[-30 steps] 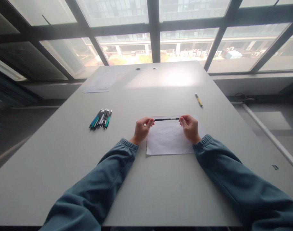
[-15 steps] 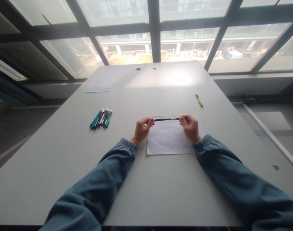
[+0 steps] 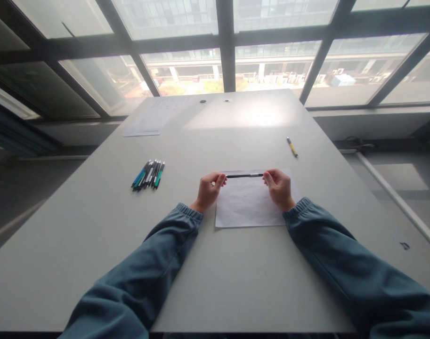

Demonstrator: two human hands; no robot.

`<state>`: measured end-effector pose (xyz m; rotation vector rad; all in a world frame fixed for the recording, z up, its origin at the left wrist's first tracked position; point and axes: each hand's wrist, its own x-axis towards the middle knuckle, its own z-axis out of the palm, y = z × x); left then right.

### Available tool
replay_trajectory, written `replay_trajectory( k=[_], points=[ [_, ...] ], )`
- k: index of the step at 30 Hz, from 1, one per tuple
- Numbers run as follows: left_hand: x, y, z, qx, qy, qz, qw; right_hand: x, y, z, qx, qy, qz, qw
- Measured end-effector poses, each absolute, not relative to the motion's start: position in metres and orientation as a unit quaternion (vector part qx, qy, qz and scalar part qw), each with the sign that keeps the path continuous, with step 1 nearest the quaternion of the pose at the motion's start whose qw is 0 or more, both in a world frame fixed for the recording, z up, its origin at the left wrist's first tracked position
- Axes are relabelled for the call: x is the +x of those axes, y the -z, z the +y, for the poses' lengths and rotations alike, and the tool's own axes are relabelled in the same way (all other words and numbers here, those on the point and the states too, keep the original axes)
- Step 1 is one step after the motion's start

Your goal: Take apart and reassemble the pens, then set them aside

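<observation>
We are holding a thin black pen with a pale band near one end (image 3: 243, 176), and it is lying level between our two hands. Our left hand (image 3: 208, 188) is pinching one tip with its thumb and fingers, nearly closed. Our right hand (image 3: 279, 188) is pinching the other end in the same way. The pen is sitting over the far part of a plain white sheet of paper (image 3: 250, 202); we cannot tell if it is touching the sheet. The paper is lying flat on a big, smooth, white table (image 3: 186, 141).

A bunch of black, blue and green pens (image 3: 149, 174) is lying to our left, and one yellow and black pen (image 3: 292, 147) is resting alone, farther off to the right.

We think we are at the holding and looking step. Moving the pen would be calling for both hands going together, or for one hand letting go first.
</observation>
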<state>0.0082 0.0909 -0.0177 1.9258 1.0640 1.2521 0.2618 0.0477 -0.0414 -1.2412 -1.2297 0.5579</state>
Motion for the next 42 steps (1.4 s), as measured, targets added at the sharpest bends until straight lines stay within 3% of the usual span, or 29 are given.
replay_trajectory(
  k=[42],
  points=[
    [0.0080, 0.0175, 0.0897, 0.727, -0.461, 0.411, 0.299, 0.2614, 0.0376, 0.0452, -0.537, -0.237, -0.540, 0.604]
  ],
)
